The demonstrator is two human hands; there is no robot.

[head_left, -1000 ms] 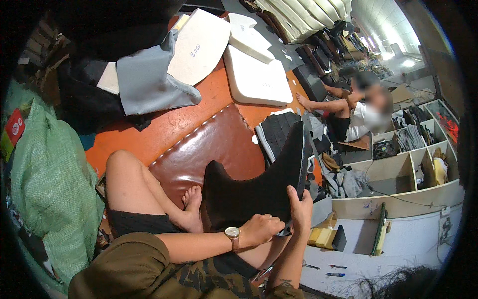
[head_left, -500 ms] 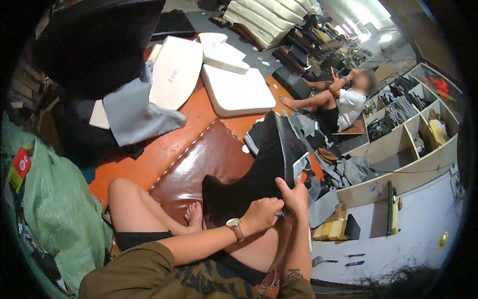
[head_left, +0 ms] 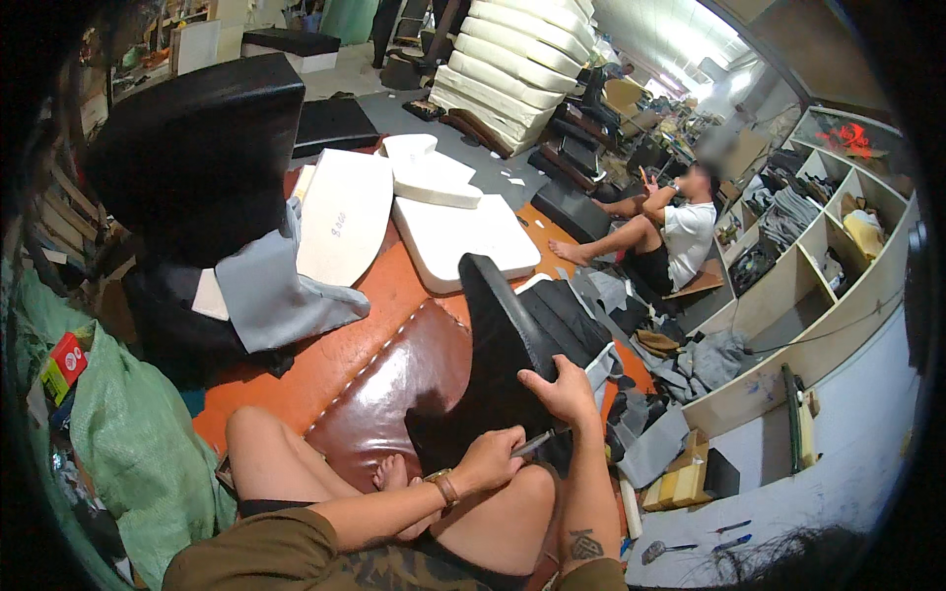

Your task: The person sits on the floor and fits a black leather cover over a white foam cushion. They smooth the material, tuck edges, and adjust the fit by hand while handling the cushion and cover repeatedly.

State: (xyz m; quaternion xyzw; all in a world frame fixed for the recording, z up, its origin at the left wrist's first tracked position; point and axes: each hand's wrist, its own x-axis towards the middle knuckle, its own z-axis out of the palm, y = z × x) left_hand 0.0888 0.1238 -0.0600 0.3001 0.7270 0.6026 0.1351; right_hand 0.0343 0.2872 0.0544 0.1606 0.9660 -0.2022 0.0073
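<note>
A large curved black upholstery piece (head_left: pixel 448 433) stands upright across my lap, its smooth leather-like band (head_left: pixel 512 320) running along the far edge. My right hand (head_left: pixel 564 394) grips this piece near its right edge, thumb on top and fingers partly hidden behind. Lower and to the left, my left hand (head_left: pixel 496 459) is closed round a slim grey metal tool (head_left: pixel 533 443), whose tip points right toward the black material below my right hand. The tool's exact kind cannot be made out.
Beneath lies a brown leather cushion (head_left: pixel 394 364) on an orange surface (head_left: pixel 266 379). White foam pieces (head_left: pixel 473 236) and grey fabric (head_left: pixel 286 295) lie beyond. A green sack (head_left: pixel 138 433) is at left. Another person (head_left: pixel 685 231) sits by white shelving (head_left: pixel 778 315) at right.
My left hand has drawn back to the left, away from my right hand, and the grey tool now shows. The black piece has turned more upright. My view has tilted up.
</note>
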